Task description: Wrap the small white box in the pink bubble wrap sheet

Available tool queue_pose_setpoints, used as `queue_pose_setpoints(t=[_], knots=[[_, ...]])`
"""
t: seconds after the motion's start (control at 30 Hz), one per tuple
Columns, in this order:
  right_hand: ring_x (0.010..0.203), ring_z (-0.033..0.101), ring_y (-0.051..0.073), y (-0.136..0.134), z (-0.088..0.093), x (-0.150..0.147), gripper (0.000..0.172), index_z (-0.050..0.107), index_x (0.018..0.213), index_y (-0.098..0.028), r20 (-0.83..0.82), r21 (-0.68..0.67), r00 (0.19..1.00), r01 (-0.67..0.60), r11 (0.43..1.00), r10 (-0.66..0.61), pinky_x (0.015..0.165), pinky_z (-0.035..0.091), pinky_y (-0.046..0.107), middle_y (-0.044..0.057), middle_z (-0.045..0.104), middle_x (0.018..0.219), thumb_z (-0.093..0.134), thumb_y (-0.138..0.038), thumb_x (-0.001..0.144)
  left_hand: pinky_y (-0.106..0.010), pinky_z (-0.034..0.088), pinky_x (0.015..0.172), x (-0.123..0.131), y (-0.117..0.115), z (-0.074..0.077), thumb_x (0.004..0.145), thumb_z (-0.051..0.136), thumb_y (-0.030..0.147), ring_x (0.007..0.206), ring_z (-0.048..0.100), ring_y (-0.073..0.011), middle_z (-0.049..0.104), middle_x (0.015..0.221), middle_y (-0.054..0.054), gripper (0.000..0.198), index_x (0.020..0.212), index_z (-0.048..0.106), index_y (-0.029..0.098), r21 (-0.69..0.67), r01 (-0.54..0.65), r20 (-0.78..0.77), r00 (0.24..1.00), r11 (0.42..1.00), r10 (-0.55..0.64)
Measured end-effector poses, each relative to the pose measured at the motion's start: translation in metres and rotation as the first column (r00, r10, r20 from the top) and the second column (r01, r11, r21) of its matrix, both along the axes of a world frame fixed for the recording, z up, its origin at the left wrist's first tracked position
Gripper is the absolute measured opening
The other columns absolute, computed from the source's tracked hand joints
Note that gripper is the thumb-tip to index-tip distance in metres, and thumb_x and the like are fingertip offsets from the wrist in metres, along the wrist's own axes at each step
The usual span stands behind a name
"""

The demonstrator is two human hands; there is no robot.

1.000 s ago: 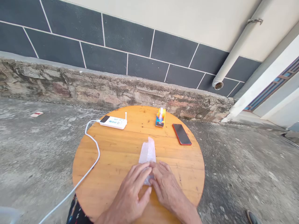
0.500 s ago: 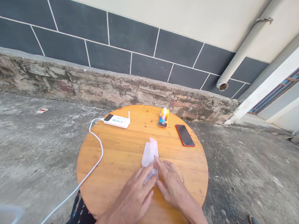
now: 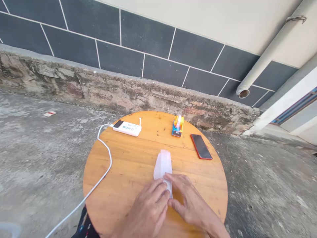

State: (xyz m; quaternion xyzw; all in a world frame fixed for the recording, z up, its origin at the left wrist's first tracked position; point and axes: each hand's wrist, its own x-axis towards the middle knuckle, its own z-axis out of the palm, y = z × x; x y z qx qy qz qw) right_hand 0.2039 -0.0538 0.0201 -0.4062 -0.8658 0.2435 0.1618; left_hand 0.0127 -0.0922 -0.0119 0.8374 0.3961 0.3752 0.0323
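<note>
A thin, whitish, see-through sheet lies folded lengthwise on the round wooden table. Its far end is visible; the near part is partly covered by my fingers. My left hand rests its fingertips on the sheet's near part, fingers slightly bent and a little apart. From the right, my right hand touches the sheet with its forefinger, and its thumb is spread away at the sheet's right edge. Neither hand visibly grips the sheet. Whether anything is inside the folds cannot be made out.
Toward the back left is a white power bank with a white cable running off the table's left side. A blue and yellow tape dispenser and a red-edged phone lie at the right. A stone-based wall stands behind.
The view has shifted slightly, so the table things sit a little further right. My right hand's fingers have slid slightly nearer along the sheet, whose far end now looks straighter and flatter.
</note>
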Motion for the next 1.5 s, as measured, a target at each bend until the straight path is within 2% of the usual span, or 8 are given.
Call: queue_pose_setpoints(t=[0.2, 0.37, 0.53, 0.73, 0.97, 1.13, 1.33, 1.5], knots=[[0.127, 0.043, 0.023, 0.001, -0.008, -0.001, 0.056, 0.037, 0.14, -0.024, 0.016, 0.047, 0.999, -0.036, 0.998, 0.035, 0.105, 0.039, 0.041, 0.007, 0.051, 0.136, 0.056, -0.026, 0.087, -0.037, 0.055, 0.09, 0.001, 0.006, -0.001, 0.079, 0.048, 0.004, 0.105, 0.057, -0.0245, 0.064, 0.101, -0.012, 0.027, 0.101, 0.062, 0.011, 0.047, -0.006, 0.075, 0.997, 0.999, 0.002], [0.13, 0.042, 0.024, -0.007, -0.014, -0.002, 0.053, 0.033, 0.141, -0.023, 0.043, 0.188, 0.999, -0.026, 0.982, 0.018, 0.107, 0.037, 0.046, 0.009, 0.048, 0.139, 0.05, -0.025, 0.091, -0.034, 0.055, 0.09, 0.0, 0.009, 0.001, 0.079, 0.048, 0.004, 0.105, 0.058, -0.0227, 0.064, 0.099, -0.011, 0.026, 0.099, 0.062, 0.012, 0.044, 0.018, 0.093, 0.995, 0.999, -0.022], [0.13, 0.043, 0.026, -0.022, -0.011, -0.003, 0.062, 0.03, 0.143, -0.022, 0.047, 0.287, 0.998, 0.017, 0.958, -0.032, 0.109, 0.033, 0.05, 0.01, 0.045, 0.143, 0.054, -0.021, 0.086, -0.035, 0.051, 0.096, -0.002, 0.009, 0.0, 0.078, 0.047, 0.003, 0.109, 0.056, -0.0214, 0.063, 0.104, -0.008, 0.03, 0.102, 0.06, 0.016, -0.056, 0.039, 0.094, 0.995, 0.998, -0.034], [0.126, 0.047, 0.026, -0.02, -0.025, -0.006, 0.059, 0.041, 0.139, -0.017, 0.067, 0.264, 0.998, 0.0, 0.965, -0.018, 0.106, 0.039, 0.045, 0.012, 0.047, 0.141, 0.048, -0.009, 0.081, -0.036, 0.049, 0.098, -0.003, 0.007, -0.001, 0.078, 0.046, 0.0, 0.114, 0.053, -0.0214, 0.061, 0.113, -0.008, 0.04, 0.111, 0.057, 0.018, -0.112, 0.068, 0.114, 0.992, 0.991, -0.055], [0.127, 0.045, 0.025, -0.023, -0.025, -0.006, 0.057, 0.04, 0.139, -0.018, 0.03, 0.262, 0.997, 0.054, 0.963, -0.064, 0.106, 0.039, 0.045, 0.011, 0.047, 0.141, 0.051, -0.014, 0.083, -0.034, 0.051, 0.094, -0.004, 0.007, 0.006, 0.077, 0.047, -0.001, 0.11, 0.055, -0.0193, 0.062, 0.11, -0.006, 0.037, 0.105, 0.059, 0.02, -0.133, 0.095, 0.132, 0.988, 0.987, -0.077], [0.13, 0.042, 0.027, -0.032, -0.027, -0.005, 0.066, 0.039, 0.14, -0.02, 0.052, 0.301, 0.995, 0.065, 0.951, -0.085, 0.107, 0.036, 0.049, 0.01, 0.042, 0.145, 0.053, -0.008, 0.077, -0.04, 0.048, 0.101, -0.014, 0.001, 0.004, 0.076, 0.049, 0.001, 0.12, 0.05, -0.0218, 0.058, 0.124, -0.008, 0.049, 0.12, 0.054, 0.021, -0.154, 0.108, 0.011, 0.994, 0.982, -0.107], [0.121, 0.051, 0.025, -0.029, -0.041, -0.01, 0.061, 0.044, 0.136, -0.017, 0.03, 0.383, 0.994, 0.09, 0.919, -0.11, 0.101, 0.044, 0.046, 0.012, 0.051, 0.137, 0.047, -0.001, 0.078, -0.044, 0.044, 0.106, -0.027, 0.002, -0.003, 0.073, 0.045, -0.003, 0.132, 0.04, -0.0233, 0.047, 0.14, -0.009, 0.066, 0.135, 0.042, 0.021, -0.127, 0.105, -0.231, 0.964, 0.986, -0.132], [0.117, 0.055, 0.024, -0.021, -0.042, -0.01, 0.057, 0.047, 0.134, -0.019, -0.006, 0.385, 0.993, 0.108, 0.917, -0.115, 0.098, 0.047, 0.045, 0.012, 0.055, 0.132, 0.048, -0.003, 0.079, -0.04, 0.047, 0.103, -0.023, 0.011, -0.001, 0.073, 0.041, -0.006, 0.126, 0.047, -0.0201, 0.054, 0.131, -0.009, 0.063, 0.13, 0.046, 0.02, -0.059, 0.123, -0.195, 0.972, 0.991, -0.132]])
